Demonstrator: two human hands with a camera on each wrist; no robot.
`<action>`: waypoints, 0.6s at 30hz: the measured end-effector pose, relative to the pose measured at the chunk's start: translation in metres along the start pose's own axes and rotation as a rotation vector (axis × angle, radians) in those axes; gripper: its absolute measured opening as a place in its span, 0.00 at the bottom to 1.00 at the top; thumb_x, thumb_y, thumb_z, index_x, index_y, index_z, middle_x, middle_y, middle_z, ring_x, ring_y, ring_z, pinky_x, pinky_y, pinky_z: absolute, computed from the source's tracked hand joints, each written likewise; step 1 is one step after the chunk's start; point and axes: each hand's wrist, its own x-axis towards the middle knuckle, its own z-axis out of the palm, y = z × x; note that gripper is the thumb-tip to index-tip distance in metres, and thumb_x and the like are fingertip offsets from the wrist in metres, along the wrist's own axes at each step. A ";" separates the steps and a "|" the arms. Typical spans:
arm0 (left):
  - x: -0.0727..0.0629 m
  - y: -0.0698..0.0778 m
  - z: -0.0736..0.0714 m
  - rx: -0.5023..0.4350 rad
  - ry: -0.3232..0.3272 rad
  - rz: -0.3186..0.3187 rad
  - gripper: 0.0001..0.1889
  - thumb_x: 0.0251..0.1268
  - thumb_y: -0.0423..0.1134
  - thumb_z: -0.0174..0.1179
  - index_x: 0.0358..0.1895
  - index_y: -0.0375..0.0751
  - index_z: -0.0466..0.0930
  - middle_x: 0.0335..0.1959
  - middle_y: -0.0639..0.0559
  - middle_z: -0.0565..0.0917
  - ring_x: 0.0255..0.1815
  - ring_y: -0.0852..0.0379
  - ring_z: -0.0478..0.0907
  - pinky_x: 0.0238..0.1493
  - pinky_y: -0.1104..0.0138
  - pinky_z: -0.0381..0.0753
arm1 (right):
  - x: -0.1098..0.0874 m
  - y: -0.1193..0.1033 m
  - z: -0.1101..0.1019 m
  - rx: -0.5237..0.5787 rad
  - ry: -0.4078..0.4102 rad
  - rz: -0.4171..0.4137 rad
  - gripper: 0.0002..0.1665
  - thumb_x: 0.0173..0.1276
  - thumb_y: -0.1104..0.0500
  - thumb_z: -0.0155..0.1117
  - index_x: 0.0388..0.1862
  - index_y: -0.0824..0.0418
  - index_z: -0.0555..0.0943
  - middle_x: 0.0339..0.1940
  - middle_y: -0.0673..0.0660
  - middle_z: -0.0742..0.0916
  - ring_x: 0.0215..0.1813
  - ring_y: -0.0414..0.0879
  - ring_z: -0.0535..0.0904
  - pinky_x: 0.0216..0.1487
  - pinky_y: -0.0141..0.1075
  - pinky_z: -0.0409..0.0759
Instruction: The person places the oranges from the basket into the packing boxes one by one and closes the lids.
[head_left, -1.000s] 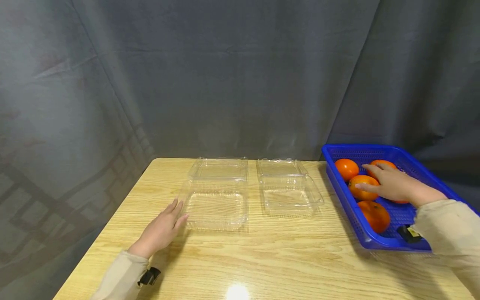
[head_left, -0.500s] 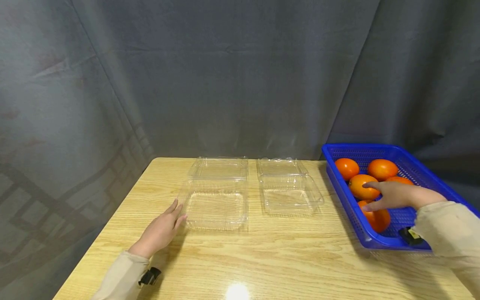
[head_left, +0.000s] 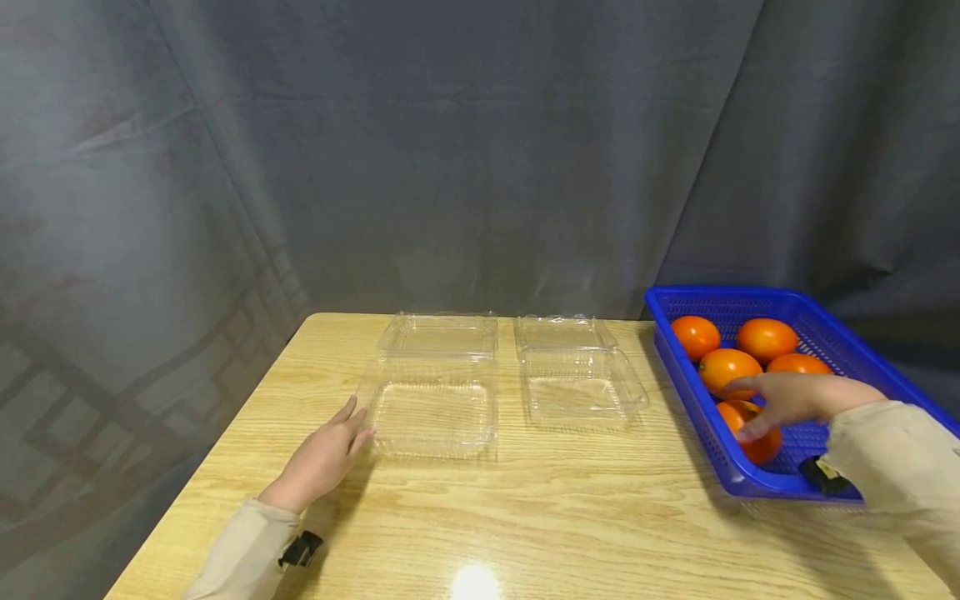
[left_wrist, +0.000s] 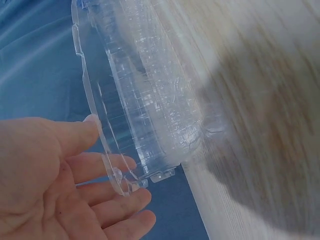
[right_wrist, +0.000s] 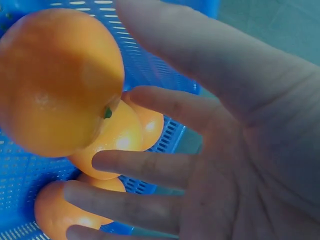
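A grey curtain [head_left: 465,167] backs a wooden table [head_left: 600,517] with a blue basket [head_left: 802,442] and two clear boxes [head_left: 573,398] — neither filled yet. The left hand [head_left: 318,462], loosely extended, touches the wider box [head_left: 431,417]; the right hand [head_left: 798,396], spread and gripping nothing, hangs over the oranges [head_left: 763,446] — all five in the basket.

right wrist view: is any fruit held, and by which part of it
None is held: the right hand has its fingers spread near the closest fruit, not closed round it.
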 end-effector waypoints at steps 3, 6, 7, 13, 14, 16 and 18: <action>0.000 0.000 0.000 -0.004 0.004 -0.007 0.23 0.70 0.39 0.50 0.59 0.21 0.69 0.64 0.21 0.63 0.54 0.30 0.75 0.45 0.51 0.82 | 0.000 0.000 -0.001 0.044 -0.026 0.013 0.52 0.52 0.43 0.70 0.61 0.80 0.63 0.56 0.81 0.72 0.54 0.72 0.70 0.51 0.64 0.71; 0.001 0.000 -0.001 -0.007 0.001 -0.013 0.23 0.70 0.39 0.50 0.59 0.20 0.69 0.64 0.21 0.63 0.55 0.30 0.74 0.47 0.50 0.81 | 0.000 0.000 -0.003 0.067 -0.041 0.021 0.52 0.49 0.44 0.71 0.61 0.79 0.65 0.55 0.79 0.74 0.53 0.70 0.71 0.51 0.63 0.72; 0.001 0.000 -0.001 -0.006 0.000 -0.011 0.23 0.70 0.39 0.50 0.59 0.20 0.68 0.64 0.21 0.63 0.55 0.30 0.74 0.46 0.50 0.81 | 0.000 -0.001 -0.003 0.073 -0.046 0.026 0.52 0.48 0.44 0.72 0.61 0.78 0.65 0.55 0.79 0.74 0.53 0.69 0.71 0.51 0.63 0.72; 0.001 0.000 -0.001 -0.004 -0.008 -0.013 0.23 0.70 0.38 0.50 0.59 0.20 0.68 0.64 0.21 0.63 0.55 0.30 0.74 0.45 0.51 0.81 | 0.001 -0.002 -0.010 0.001 -0.082 0.047 0.50 0.49 0.41 0.71 0.62 0.73 0.68 0.54 0.77 0.75 0.52 0.70 0.71 0.50 0.64 0.70; 0.001 0.000 -0.001 -0.007 -0.010 -0.017 0.23 0.70 0.38 0.49 0.59 0.21 0.68 0.64 0.21 0.63 0.55 0.30 0.74 0.45 0.51 0.81 | 0.002 -0.003 -0.010 -0.007 -0.087 0.048 0.50 0.49 0.41 0.71 0.62 0.72 0.68 0.54 0.76 0.76 0.52 0.69 0.71 0.50 0.65 0.70; 0.001 -0.001 -0.001 -0.007 -0.014 -0.019 0.23 0.71 0.39 0.49 0.60 0.21 0.68 0.64 0.21 0.62 0.55 0.30 0.74 0.45 0.51 0.81 | 0.002 -0.004 -0.010 0.006 -0.097 0.050 0.49 0.49 0.42 0.71 0.62 0.72 0.68 0.54 0.75 0.76 0.50 0.68 0.71 0.49 0.64 0.70; 0.001 -0.001 -0.002 -0.007 -0.017 -0.021 0.23 0.71 0.39 0.48 0.60 0.21 0.68 0.64 0.22 0.62 0.55 0.30 0.74 0.45 0.51 0.81 | 0.003 -0.006 -0.010 0.025 -0.107 0.069 0.49 0.48 0.43 0.72 0.62 0.71 0.68 0.54 0.76 0.75 0.49 0.67 0.72 0.48 0.63 0.72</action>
